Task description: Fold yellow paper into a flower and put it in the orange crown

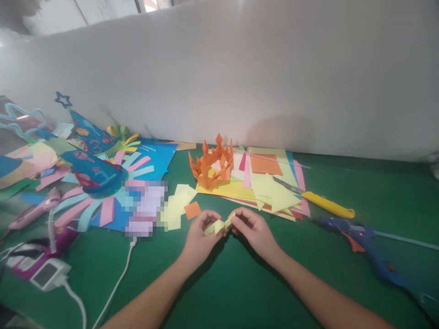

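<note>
I see left hand point(200, 237) and right hand point(252, 228) fingers pinching a folded yellow paper piece point(219, 225), its folds mostly hidden behind fingertips.

A green table point(240, 283) carries coloured paper sheets point(270, 183), an orange paper crown point(212, 167), a glue gun point(363, 242).

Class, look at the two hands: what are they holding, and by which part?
Both hold one folded yellow paper piece: the left hand pinches its left end, the right hand its right end.
</note>
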Action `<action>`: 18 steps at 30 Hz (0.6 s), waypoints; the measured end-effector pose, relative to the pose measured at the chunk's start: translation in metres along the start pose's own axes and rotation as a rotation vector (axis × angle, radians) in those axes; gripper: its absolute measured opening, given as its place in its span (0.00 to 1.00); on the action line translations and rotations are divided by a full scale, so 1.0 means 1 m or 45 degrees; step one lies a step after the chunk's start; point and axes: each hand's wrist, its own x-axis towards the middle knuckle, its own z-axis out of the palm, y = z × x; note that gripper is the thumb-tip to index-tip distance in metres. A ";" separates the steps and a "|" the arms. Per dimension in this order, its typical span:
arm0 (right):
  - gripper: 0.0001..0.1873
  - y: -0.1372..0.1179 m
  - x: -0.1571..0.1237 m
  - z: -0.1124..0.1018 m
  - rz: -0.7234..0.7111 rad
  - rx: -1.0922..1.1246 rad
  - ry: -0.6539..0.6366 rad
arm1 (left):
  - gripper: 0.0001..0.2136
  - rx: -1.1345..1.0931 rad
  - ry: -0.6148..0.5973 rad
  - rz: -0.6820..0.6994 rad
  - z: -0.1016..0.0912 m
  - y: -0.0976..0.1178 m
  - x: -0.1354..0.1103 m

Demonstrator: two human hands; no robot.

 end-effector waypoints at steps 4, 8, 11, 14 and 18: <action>0.10 0.000 0.001 0.000 -0.049 -0.098 -0.109 | 0.12 -0.089 -0.007 -0.042 0.000 -0.001 0.001; 0.10 0.001 0.001 0.000 -0.067 -0.233 -0.040 | 0.10 -0.007 0.022 -0.021 0.002 -0.002 -0.001; 0.10 0.001 -0.001 0.001 -0.102 -0.293 -0.037 | 0.09 0.057 0.042 0.000 0.003 -0.001 -0.002; 0.03 0.002 -0.003 0.002 -0.168 -0.330 -0.043 | 0.08 0.119 0.049 -0.007 0.001 -0.002 -0.001; 0.16 0.003 -0.006 0.002 -0.390 -0.455 -0.041 | 0.05 0.350 0.093 0.030 -0.005 -0.005 0.001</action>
